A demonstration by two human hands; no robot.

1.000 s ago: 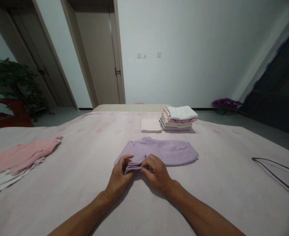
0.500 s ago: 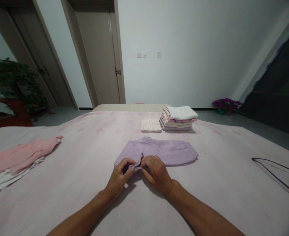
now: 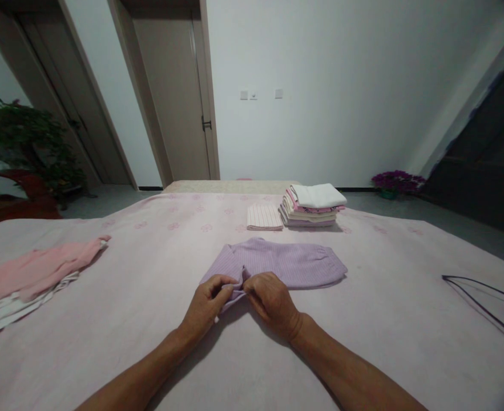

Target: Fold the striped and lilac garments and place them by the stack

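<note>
A lilac ribbed garment, seemingly a pair of trousers (image 3: 297, 264), lies folded lengthwise on the bed in front of me. Its right end has a gathered cuff. My left hand (image 3: 209, 299) pinches the near left edge of the cloth between thumb and fingers. Close beside it, my right hand (image 3: 271, 299) grips the same edge, with the fingers curled and partly hidden. Between the two hands the fabric is bunched up into a small raised fold.
Behind the trousers lie a striped folded cloth (image 3: 264, 218) and a stack of folded clothes (image 3: 314, 205). Pink and white garments (image 3: 41, 271) are heaped at the left. A black hanger (image 3: 483, 305) rests at the right on the pale pink bedspread (image 3: 388, 319).
My left hand has shifted slightly left and down with the cloth, and the fold between the hands has changed shape. My right hand has barely moved.
</note>
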